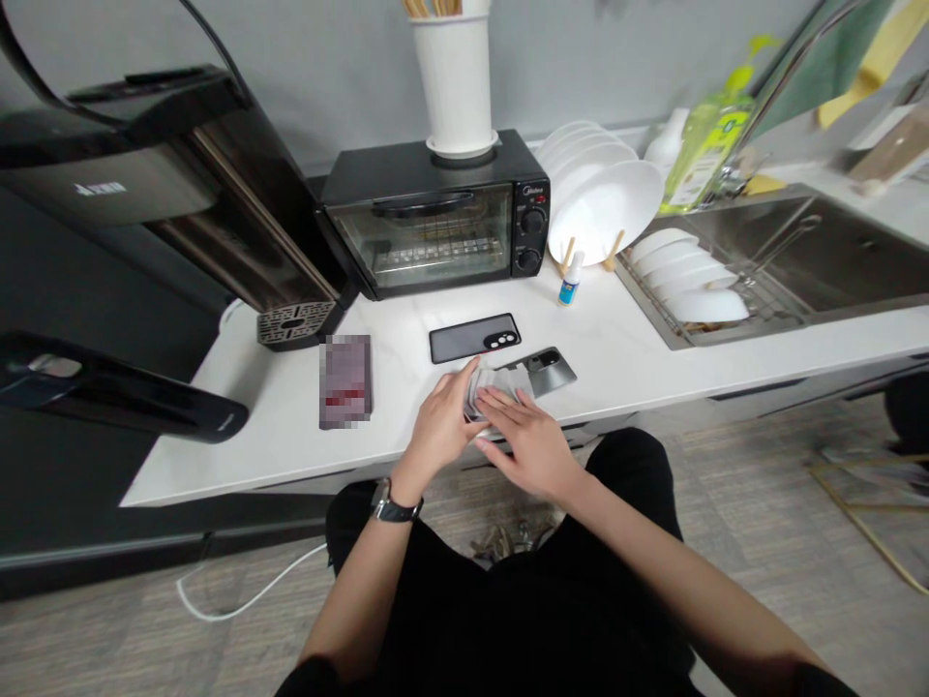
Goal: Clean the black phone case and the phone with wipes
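A light grey cloth is bunched between my two hands at the counter's front edge. My left hand grips its left side, thumb on top. My right hand presses its fingers over the cloth from the right, with the thumb lower down. Just beyond them lies a silver-grey phone, its left end hidden by the cloth and fingers. Behind it a black-rimmed phone case with camera cutouts lies flat. Farther back stands a small white spray bottle with a blue label.
On the white counter lies a pixelated dark packet, left of my hands. A toaster oven stands behind, with a drinks machine at left. Racked plates and a sink with bowls are at right.
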Action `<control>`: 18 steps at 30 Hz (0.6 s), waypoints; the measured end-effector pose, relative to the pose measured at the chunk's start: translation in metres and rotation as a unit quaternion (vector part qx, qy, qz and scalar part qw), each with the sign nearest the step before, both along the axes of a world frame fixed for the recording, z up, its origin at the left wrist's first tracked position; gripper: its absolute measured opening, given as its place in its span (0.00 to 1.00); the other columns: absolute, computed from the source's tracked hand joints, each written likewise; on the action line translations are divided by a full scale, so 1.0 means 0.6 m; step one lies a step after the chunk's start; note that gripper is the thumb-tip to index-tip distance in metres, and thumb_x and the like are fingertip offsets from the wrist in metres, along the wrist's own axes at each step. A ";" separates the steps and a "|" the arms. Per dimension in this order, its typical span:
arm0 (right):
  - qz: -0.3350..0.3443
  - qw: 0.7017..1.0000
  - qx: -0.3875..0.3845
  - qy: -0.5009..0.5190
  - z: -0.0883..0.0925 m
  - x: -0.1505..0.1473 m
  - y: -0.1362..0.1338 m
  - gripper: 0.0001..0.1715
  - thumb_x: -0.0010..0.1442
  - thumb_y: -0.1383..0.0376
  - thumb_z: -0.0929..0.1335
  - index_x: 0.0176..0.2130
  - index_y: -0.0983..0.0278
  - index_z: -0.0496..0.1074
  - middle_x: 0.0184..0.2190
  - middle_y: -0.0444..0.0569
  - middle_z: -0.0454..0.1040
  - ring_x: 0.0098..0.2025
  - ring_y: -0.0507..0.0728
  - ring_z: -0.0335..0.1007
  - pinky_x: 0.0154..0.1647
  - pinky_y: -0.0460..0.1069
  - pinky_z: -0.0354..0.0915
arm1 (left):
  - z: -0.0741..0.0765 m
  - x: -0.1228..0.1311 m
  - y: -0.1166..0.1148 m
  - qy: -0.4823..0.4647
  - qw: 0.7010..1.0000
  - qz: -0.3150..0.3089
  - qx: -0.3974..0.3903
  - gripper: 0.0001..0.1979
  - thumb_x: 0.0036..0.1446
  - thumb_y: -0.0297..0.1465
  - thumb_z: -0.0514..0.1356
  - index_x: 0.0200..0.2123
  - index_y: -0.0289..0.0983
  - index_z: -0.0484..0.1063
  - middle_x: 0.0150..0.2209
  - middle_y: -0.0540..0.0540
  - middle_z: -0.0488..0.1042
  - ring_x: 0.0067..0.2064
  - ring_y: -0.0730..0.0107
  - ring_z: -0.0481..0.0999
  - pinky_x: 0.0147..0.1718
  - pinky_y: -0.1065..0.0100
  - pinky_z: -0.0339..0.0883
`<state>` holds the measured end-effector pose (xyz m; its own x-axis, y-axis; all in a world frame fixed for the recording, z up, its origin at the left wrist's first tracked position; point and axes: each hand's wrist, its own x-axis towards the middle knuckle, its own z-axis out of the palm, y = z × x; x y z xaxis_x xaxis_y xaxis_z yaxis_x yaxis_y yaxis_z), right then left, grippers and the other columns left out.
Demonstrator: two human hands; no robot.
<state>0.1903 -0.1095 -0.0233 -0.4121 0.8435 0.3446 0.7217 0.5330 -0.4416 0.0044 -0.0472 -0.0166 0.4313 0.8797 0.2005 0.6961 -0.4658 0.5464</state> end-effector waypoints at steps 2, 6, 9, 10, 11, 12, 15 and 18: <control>0.000 1.000 0.007 -0.012 -0.004 0.029 -0.006 0.33 0.76 0.52 0.61 0.71 0.66 0.64 0.70 0.55 0.67 0.74 0.61 0.61 0.76 0.65 0.57 | 0.003 0.002 -0.002 -0.001 1.000 0.004 -0.006 0.47 0.57 0.27 0.69 0.74 0.43 0.52 0.62 0.39 0.72 0.61 0.52 0.74 0.60 0.52 0.71; -0.061 0.997 0.030 -0.034 -0.012 0.093 -0.007 0.34 0.76 0.53 0.61 0.72 0.65 0.61 0.72 0.55 0.63 0.74 0.65 0.59 0.73 0.68 0.61 | 0.009 0.005 -0.004 -0.017 1.000 -0.012 -0.002 0.47 0.58 0.29 0.71 0.74 0.45 0.51 0.63 0.43 0.74 0.63 0.52 0.72 0.63 0.51 0.68; -0.116 0.992 0.042 -0.038 -0.016 0.127 0.008 0.34 0.76 0.52 0.61 0.72 0.65 0.62 0.71 0.55 0.64 0.74 0.66 0.60 0.72 0.68 0.63 | 0.011 0.006 -0.003 -0.021 1.000 -0.016 0.009 0.46 0.58 0.35 0.73 0.74 0.46 0.52 0.64 0.43 0.75 0.64 0.52 0.71 0.63 0.50 0.68; -0.127 0.990 0.043 -0.039 -0.017 0.132 0.015 0.34 0.76 0.52 0.61 0.72 0.65 0.63 0.71 0.55 0.65 0.73 0.67 0.61 0.72 0.68 0.63 | 0.012 0.006 -0.003 -0.021 1.000 -0.018 0.011 0.46 0.58 0.35 0.72 0.74 0.46 0.53 0.64 0.43 0.74 0.64 0.52 0.71 0.63 0.50 0.68; -0.136 0.989 0.044 -0.039 -0.018 0.132 0.023 0.34 0.76 0.51 0.60 0.71 0.65 0.64 0.71 0.55 0.65 0.73 0.67 0.61 0.72 0.68 0.63 | 0.012 0.007 -0.003 -0.020 1.000 -0.019 0.013 0.46 0.59 0.36 0.72 0.73 0.46 0.53 0.64 0.43 0.74 0.64 0.52 0.71 0.63 0.50 0.68; -0.145 0.988 0.046 -0.038 -0.019 0.129 0.032 0.34 0.76 0.50 0.60 0.71 0.66 0.65 0.70 0.55 0.66 0.73 0.67 0.62 0.72 0.67 0.63 | 0.013 0.007 -0.003 -0.020 1.000 -0.020 0.013 0.45 0.59 0.36 0.72 0.73 0.46 0.53 0.64 0.43 0.74 0.64 0.52 0.71 0.63 0.50 0.68; -0.183 0.981 0.056 -0.030 -0.021 0.107 0.055 0.37 0.74 0.47 0.61 0.69 0.69 0.66 0.69 0.59 0.68 0.72 0.69 0.63 0.71 0.67 0.63 | 0.013 0.010 -0.005 -0.017 1.000 -0.020 0.014 0.44 0.60 0.35 0.72 0.73 0.45 0.54 0.64 0.43 0.74 0.64 0.53 0.71 0.63 0.51 0.68; -0.212 0.975 0.064 -0.020 -0.022 0.082 0.073 0.42 0.73 0.44 0.62 0.68 0.74 0.67 0.68 0.64 0.68 0.71 0.72 0.64 0.71 0.68 0.63 | 0.012 0.013 -0.008 -0.016 1.000 -0.015 0.018 0.42 0.60 0.34 0.71 0.72 0.43 0.55 0.64 0.42 0.74 0.64 0.53 0.71 0.64 0.51 0.67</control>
<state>0.2393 -0.0659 -0.0365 -0.0516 0.8918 0.4495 0.9048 0.2323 -0.3570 0.0120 -0.0521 -0.0093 0.4506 0.8581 0.2462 0.6635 -0.5064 0.5507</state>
